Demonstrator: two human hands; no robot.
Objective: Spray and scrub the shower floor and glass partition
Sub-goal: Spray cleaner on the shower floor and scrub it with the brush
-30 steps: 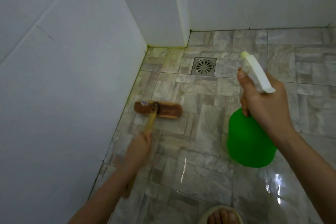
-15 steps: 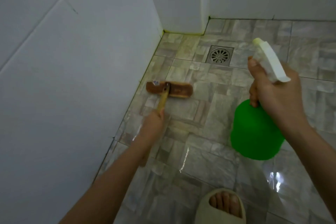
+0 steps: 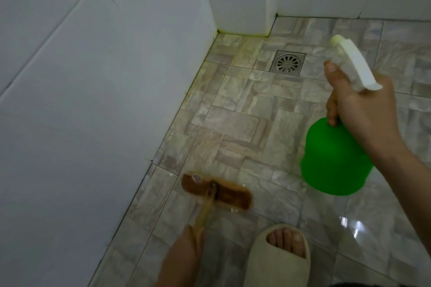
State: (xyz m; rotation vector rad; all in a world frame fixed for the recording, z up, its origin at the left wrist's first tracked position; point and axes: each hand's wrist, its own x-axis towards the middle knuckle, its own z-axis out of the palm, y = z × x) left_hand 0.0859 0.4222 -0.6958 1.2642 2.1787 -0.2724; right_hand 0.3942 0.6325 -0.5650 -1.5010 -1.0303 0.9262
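Left hand gripped the brush handle near the wall, sticker unreadable; right hand clamped round the spray bottle over open floor.

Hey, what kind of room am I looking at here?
Most likely a bathroom shower area: a metal floor drain set in glossy floor tiles, with white tiled walls around.
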